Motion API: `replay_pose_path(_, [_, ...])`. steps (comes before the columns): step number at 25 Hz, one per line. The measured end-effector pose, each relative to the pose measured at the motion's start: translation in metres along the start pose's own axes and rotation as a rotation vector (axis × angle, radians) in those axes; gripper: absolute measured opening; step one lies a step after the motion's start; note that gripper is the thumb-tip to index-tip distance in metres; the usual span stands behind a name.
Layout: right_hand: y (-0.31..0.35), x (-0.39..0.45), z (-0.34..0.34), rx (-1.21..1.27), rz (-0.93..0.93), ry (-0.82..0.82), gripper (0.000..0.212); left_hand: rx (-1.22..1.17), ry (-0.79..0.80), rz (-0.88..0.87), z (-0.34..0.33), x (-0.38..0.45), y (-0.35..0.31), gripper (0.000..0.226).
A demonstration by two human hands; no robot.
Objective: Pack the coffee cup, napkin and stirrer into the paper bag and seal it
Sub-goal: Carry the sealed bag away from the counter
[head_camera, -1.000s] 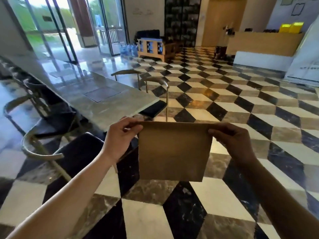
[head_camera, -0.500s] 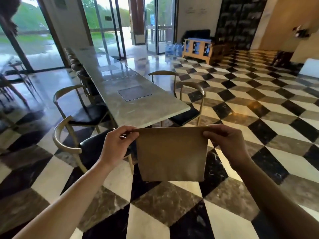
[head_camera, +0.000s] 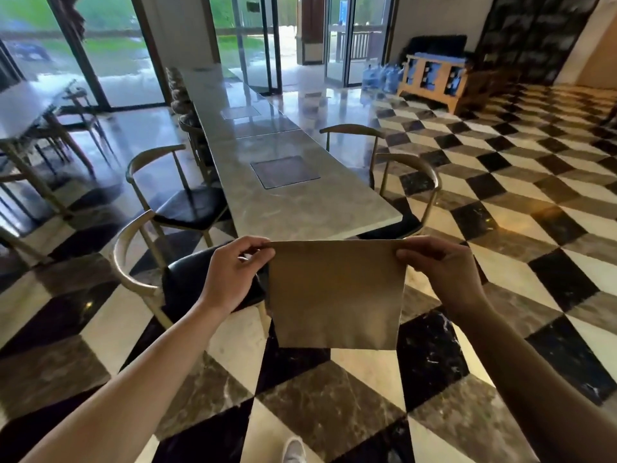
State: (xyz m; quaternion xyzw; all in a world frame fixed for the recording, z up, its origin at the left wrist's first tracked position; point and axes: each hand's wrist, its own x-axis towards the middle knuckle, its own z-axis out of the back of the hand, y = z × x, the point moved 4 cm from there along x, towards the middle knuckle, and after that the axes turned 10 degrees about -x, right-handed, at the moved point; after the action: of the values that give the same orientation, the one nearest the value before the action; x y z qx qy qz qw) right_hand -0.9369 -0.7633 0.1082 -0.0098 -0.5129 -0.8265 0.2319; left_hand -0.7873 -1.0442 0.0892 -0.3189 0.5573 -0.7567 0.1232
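A flat brown paper bag [head_camera: 337, 295] hangs in the air in front of me, held by its top corners. My left hand [head_camera: 233, 272] pinches the top left corner. My right hand [head_camera: 440, 265] pinches the top right corner. The bag's top edge is stretched straight between both hands and the bag looks closed and flat. No coffee cup, napkin or stirrer shows anywhere in the head view.
A long grey marble table [head_camera: 293, 202] runs away from me just beyond the bag. Wooden-backed chairs with black seats [head_camera: 187, 208] stand along both sides, one [head_camera: 187, 285] right under my left hand. Checkered tile floor [head_camera: 534, 182] spreads to the right.
My view has swung to the left, bringing the long table straight ahead. Both hands keep the same hold on the bag's top corners.
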Motion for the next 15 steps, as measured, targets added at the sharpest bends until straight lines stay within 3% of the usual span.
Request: replay_pose_path(15, [-0.047,0.238,-0.117,-0.026,-0.103,0.071,0.021,0.071,0.017,-0.015,0.005,0.233,0.135,0.013])
